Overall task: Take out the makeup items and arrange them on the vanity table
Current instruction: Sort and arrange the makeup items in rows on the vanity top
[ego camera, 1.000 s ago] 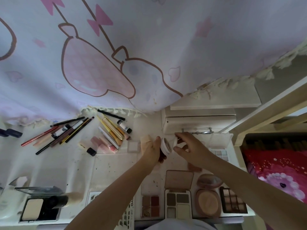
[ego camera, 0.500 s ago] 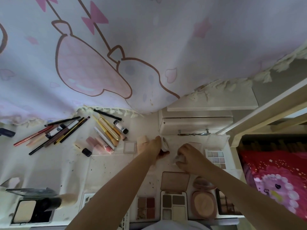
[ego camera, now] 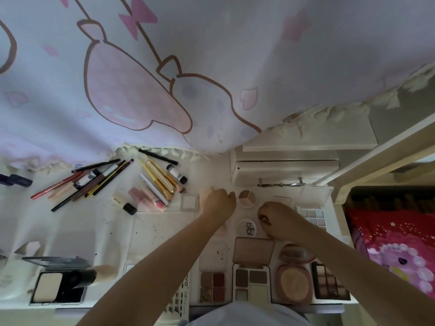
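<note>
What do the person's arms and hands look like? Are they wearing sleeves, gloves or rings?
Both arms are bare all the way up to the bottom edge of the picture, with no sleeves showing. The left hand and the right hand wear no gloves. No watch or bracelet shows on either wrist, and no ring can be seen from this view.

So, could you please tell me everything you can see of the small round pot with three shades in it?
The small round pot is a white, plastic-looking container lying open and flat on the vanity table, its pan split into three wedges: brown, tan and pale pink. It sits between the left hand and right hand; neither clearly touches it. Its white lid, printed with dark letters, lies just nearer the person.
</note>
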### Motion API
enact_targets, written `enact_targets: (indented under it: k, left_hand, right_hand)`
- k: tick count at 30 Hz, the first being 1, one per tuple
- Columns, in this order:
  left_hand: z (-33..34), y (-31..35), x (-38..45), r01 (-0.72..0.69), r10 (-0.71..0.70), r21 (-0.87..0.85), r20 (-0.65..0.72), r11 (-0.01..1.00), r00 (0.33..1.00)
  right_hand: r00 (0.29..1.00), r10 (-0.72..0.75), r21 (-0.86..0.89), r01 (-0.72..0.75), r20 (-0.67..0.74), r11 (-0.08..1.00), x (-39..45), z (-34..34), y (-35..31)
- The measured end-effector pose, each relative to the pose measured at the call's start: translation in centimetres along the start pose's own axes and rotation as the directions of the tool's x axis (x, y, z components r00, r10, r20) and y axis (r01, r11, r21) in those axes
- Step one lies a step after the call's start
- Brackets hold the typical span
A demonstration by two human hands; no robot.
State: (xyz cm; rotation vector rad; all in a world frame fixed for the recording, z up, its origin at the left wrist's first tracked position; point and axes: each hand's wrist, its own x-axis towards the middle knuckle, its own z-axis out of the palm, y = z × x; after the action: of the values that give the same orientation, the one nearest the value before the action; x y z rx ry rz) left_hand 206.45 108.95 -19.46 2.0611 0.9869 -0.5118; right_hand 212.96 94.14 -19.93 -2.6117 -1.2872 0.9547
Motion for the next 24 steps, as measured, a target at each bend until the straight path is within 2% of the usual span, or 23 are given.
enact_targets:
  k: [2,4,9,12,15,18,20,24]
  left_hand:
    - [-0.5,-1.5,-0.8,-0.034,0.039,0.037,-0.156,0.999,0.987]
    - [-0.4,-3.3,-1.4,0.005,0.017,0.076,-0.280,0.997,0.960]
    - [2.2,-5.1,-1.3,0.170,-0.151,0.066,-0.230,0.983,0.961]
    - [2.8,-4.8,-1.4,0.173,-0.143,0.089,-0.276,0.981,0.950]
    - [2.7,-4.9,-1.6,0.138,-0.104,0.121,-0.249,0.983,0.963]
    - [1.9,-5.1,-2.2,0.007,0.029,0.166,-0.213,0.986,0.977]
    - [1.3,-5.2,-2.6,-0.145,0.200,0.251,-0.209,0.957,0.957]
    - [-0.2,-5.0,-4.0,-0.377,0.516,0.452,-0.235,0.808,0.824]
  right_hand:
    - [0.999,-0.020,0.031,0.022,-0.048,0.999,0.3,-0.4,-0.5]
    - [0.996,-0.046,0.074,0.051,-0.078,0.996,0.8,-0.8,-1.2]
    - [0.988,-0.101,0.140,0.118,-0.118,0.983,2.9,-1.4,-3.0]
    - [0.988,-0.091,0.160,0.110,-0.122,0.981,3.6,-1.5,-3.7]
    - [0.990,-0.050,0.201,0.077,-0.134,0.977,3.9,-1.7,-4.4]
    - [0.995,0.038,0.251,-0.015,-0.088,0.968,4.0,-1.8,-5.0]
    - [0.994,0.101,0.351,-0.084,-0.029,0.932,3.9,-2.2,-5.4]
    - [0.988,0.151,0.463,-0.130,-0.010,0.877,3.8,-4.0,-6.0]
